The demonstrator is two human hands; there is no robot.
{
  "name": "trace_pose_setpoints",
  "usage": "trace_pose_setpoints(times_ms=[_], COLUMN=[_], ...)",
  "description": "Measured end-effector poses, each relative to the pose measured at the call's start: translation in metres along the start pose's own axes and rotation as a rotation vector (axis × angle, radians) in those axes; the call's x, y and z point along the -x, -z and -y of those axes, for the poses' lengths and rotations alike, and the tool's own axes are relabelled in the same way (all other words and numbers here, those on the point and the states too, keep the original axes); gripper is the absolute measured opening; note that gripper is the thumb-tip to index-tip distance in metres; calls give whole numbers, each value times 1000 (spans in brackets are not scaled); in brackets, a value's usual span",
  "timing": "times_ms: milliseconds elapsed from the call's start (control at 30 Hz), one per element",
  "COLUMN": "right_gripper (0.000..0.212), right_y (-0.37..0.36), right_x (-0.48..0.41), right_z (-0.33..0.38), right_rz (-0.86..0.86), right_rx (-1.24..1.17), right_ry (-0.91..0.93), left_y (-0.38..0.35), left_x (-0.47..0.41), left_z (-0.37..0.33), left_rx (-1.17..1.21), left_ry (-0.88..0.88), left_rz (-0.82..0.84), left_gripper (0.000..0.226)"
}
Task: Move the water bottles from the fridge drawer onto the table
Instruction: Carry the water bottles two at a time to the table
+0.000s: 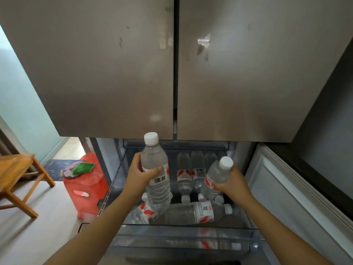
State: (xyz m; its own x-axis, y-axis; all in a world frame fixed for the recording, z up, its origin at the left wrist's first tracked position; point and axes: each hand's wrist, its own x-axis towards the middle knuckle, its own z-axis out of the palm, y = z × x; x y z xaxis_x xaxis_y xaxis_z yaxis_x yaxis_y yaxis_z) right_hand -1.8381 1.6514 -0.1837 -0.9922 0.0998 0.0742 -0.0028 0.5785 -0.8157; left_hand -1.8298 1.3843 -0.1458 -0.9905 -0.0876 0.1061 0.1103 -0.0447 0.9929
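Left hand grips one barcode-labelled bottle, right hand another bottle — red-white labels unreadable; more bottles in drawer.

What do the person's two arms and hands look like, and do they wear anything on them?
Both forearms are bare right down to the frame's edge: no sleeves show. The left hand and the right hand have no gloves, and no watch, bracelet or ring can be seen. No marks or bandages show on either arm.
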Motion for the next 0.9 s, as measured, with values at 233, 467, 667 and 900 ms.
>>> trace_pose_setpoints(times_ms=[233, 467, 667, 900], right_gripper=[67, 75, 83, 77], right_y=[7, 45, 62, 78], right_x=[6, 25, 53, 93], right_z=[25, 77, 94, 86], right_rz=[-130, -199, -305, -377], right_rx=[-26, -142, -304, -355], right_ry=[-13, 75, 56, 77], left_y=[3, 5, -3, -29], left_x=[9, 11, 12, 29], left_z=[-16, -36, -37, -39], left_rx=[-48, -68, -49, 71], left_ry=[-92, -178, -190, -137], left_rz=[14, 18, 81, 97], left_gripper=[48, 46, 54, 48])
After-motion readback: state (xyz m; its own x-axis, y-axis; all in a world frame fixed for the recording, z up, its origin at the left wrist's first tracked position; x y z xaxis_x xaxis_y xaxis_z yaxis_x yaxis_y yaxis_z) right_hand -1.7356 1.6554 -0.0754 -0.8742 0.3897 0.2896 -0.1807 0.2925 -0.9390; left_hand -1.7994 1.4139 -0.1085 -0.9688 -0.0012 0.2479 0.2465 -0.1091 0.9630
